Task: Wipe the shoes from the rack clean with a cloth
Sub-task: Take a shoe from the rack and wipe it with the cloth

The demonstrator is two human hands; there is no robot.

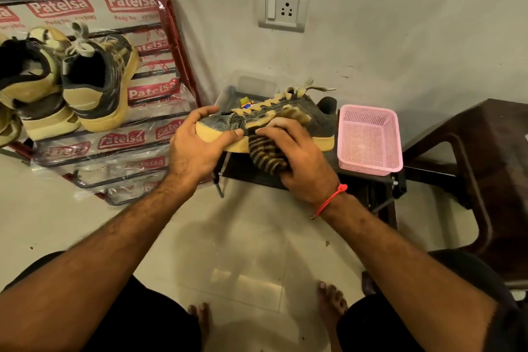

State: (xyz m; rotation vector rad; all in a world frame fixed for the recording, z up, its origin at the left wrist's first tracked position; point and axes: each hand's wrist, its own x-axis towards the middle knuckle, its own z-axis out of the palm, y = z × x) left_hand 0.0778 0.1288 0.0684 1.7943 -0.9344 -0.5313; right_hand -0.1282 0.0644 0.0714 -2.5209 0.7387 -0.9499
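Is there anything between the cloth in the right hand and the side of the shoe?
Nothing visible. The right hand presses the striped cloth directly against the side of the shoe, while the left hand holds its toe.

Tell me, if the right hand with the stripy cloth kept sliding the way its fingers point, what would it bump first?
Probably the left hand. The right hand presses the cloth against the shoe, fingers pointing toward the toe, where the left thumb grips the sole.

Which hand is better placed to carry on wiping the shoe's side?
Right. The right hand already holds the striped cloth against the shoe, while the left hand grips its toe end to steady it.
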